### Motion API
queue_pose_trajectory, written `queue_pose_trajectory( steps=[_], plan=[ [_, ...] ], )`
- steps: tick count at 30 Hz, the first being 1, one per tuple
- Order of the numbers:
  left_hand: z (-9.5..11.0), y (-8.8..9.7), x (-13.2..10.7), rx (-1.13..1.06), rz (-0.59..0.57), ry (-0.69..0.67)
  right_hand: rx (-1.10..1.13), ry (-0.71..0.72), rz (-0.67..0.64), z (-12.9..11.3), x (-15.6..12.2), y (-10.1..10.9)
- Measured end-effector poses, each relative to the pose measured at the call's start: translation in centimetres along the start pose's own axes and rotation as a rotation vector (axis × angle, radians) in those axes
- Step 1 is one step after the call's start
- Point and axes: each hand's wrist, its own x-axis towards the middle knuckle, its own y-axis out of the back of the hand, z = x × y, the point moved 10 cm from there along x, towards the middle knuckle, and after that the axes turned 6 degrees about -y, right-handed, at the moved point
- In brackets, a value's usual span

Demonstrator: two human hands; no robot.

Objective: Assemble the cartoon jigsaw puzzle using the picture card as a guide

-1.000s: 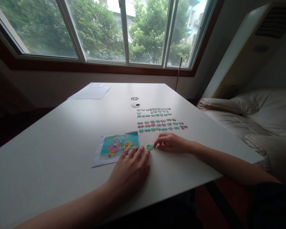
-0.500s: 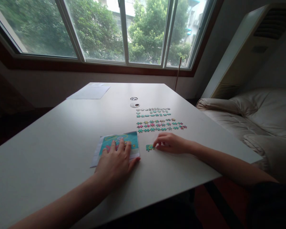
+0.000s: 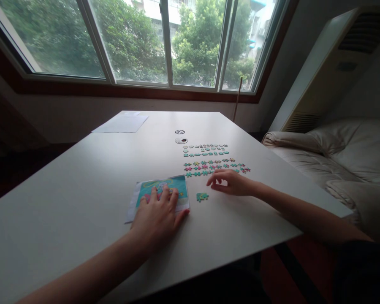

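Note:
My left hand (image 3: 158, 217) lies flat, fingers spread, on a cartoon picture card (image 3: 179, 184) near the front of the white table (image 3: 82, 177), and covers its lower half. A small joined teal puzzle piece (image 3: 202, 196) rests on the table just right of the card. My right hand (image 3: 231, 183) hovers a little beyond that piece, fingers loosely curled and apart, holding nothing. Its fingertips point toward rows of loose puzzle pieces (image 3: 213, 166) in teal, pink and yellow.
A further row of teal pieces (image 3: 205, 149) lies behind the first rows. Two round cable grommets (image 3: 180, 140) sit mid-table, and a white sheet of paper (image 3: 122, 123) lies at the far left. A cream sofa (image 3: 342, 156) stands right of the table; windows are behind.
My left hand slid left from the bare table onto the picture card. My right hand let go of the small joined piece and lifted away toward the rows of loose pieces.

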Motion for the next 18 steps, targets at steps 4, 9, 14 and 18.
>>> queue_pose_trajectory(
  steps=[4, 9, 14, 18],
  plan=[
    [0.0, 0.0, 0.0, 0.007, -0.014, 0.001, -0.094, -0.099, 0.084, 3.9, 2.9, 3.2],
    [-0.1, 0.0, 0.0, 0.009, -0.006, 0.006, -0.234, -0.356, 0.007, 11.3, 7.4, 5.1],
    [-0.1, -0.1, 0.0, 0.002, 0.002, -0.003, -0.26, -0.474, -0.056, 14.9, 10.9, 5.1],
    [-0.2, -0.2, 0.0, -0.004, -0.002, 0.001, -0.253, -0.528, -0.135, 16.0, 12.5, 4.3]
  ],
)
